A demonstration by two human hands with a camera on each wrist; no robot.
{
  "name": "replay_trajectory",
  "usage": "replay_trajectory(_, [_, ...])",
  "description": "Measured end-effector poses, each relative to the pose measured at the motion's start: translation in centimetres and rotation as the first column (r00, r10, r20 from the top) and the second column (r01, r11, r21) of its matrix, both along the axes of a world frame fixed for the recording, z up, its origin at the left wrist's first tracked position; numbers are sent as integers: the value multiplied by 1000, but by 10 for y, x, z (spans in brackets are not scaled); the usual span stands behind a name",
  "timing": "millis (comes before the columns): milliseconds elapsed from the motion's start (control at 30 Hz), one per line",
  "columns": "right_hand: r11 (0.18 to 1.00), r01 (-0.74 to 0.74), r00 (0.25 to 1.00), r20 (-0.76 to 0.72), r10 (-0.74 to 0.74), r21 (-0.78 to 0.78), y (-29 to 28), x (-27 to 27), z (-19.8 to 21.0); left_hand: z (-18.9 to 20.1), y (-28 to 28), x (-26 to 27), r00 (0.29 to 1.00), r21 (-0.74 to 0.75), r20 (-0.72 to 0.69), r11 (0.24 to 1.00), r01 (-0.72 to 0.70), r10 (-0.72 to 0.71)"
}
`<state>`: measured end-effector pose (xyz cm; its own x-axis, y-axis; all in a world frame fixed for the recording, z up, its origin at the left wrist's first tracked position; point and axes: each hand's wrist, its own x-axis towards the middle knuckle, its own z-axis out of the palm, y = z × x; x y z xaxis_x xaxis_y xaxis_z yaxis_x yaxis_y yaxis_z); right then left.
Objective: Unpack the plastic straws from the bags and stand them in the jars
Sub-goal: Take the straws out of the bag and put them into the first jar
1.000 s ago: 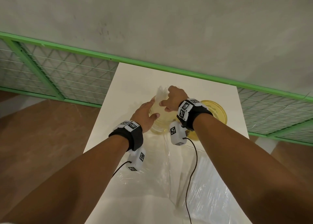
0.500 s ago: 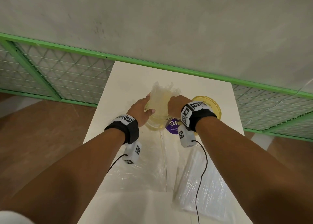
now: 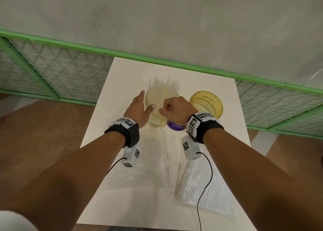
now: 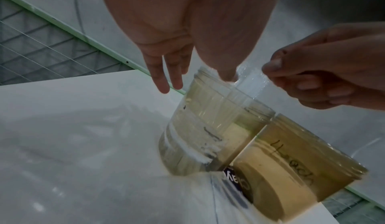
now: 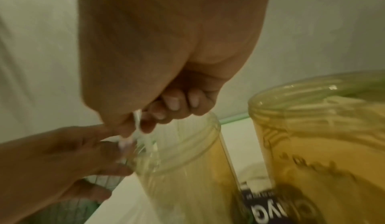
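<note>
Two clear yellowish jars stand side by side at the far end of the white table [image 3: 122, 83]. The left jar [image 3: 157, 115] holds clear plastic straws [image 3: 164, 85] that fan out above its far rim. My right hand [image 3: 166, 108] is curled above the jar's near rim and pinches a few straws [image 5: 136, 119] between thumb and fingers. My left hand [image 3: 145, 101] is at the jar's left side with straight fingers [image 4: 166, 82], its thumb at the rim. The right jar [image 3: 207, 103] is beside my right wrist.
A flat, clear bag [image 3: 148, 171] lies near me on the table, and a bag still packed with straws [image 3: 201, 187] lies to its right. A purple label [image 3: 175, 125] shows between the jars. A green mesh fence [image 3: 52, 68] and a grey wall stand behind.
My right hand has drawn back from over the jar's mouth to its near rim, now closed in a pinch. My left hand's fingers have straightened beside the jar. Straws now fan out at the far rim.
</note>
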<state>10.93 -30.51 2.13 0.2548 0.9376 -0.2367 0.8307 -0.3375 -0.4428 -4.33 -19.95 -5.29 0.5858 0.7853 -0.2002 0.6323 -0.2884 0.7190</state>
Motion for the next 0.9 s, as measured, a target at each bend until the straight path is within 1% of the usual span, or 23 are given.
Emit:
replay_trajectory(67, [999,-5,998,-63,2,-46,-12,-7,-14,-5,-8,-10,998,-3,-7,998,-62,62])
replay_trajectory(100, [995,-4,998,-65,-2,-96,-18,-9,-23,-8,-11,-17,996,25,-56,997,-72,73])
replay_trajectory(167, [969,-14,999,-51,1,-245,-31,-10,-46,-14,-14,-35,965,86,-258,996,-17,39])
replay_trajectory(233, [924,-30,998,-65,6,-381,-46,-13,-67,-23,-15,-59,874,70,-486,995,73,-30])
replay_trajectory(267, [907,-39,998,-69,12,-419,-54,-15,-75,-29,-17,-72,824,40,-563,994,100,-60])
replay_trajectory(333, [896,-61,997,-76,30,-441,-66,-23,-88,-44,-22,-97,759,-35,-639,990,134,-125])
replay_trajectory(367, [900,-73,995,-86,40,-429,-69,-27,-94,-51,-26,-107,746,-73,-647,987,145,-157])
replay_trajectory(400, [904,-92,994,-96,56,-417,-69,-32,-98,-57,-30,-114,748,-100,-639,984,150,-178])
replay_trajectory(500, [873,-180,983,-121,140,-453,-67,-45,-108,-64,-38,-120,810,-128,-552,980,151,-197])
replay_trajectory(567, [843,-210,977,-126,170,-495,-66,-53,-114,-65,-42,-117,827,-108,-524,979,174,-205])
replay_trajectory(633, [845,-205,979,-114,170,-495,-65,-59,-119,-67,-45,-117,830,-77,-519,978,192,-203])
replay_trajectory(733, [856,-144,990,-65,129,-496,-63,-63,-124,-71,-47,-119,841,-59,-502,979,197,-200])
replay_trajectory(800, [850,-115,993,-33,115,-515,-63,-66,-126,-73,-47,-120,843,-53,-495,975,214,-212])
replay_trajectory(900, [834,-92,985,72,155,-543,-63,-71,-126,-73,-49,-119,838,-51,-491,968,245,-238])
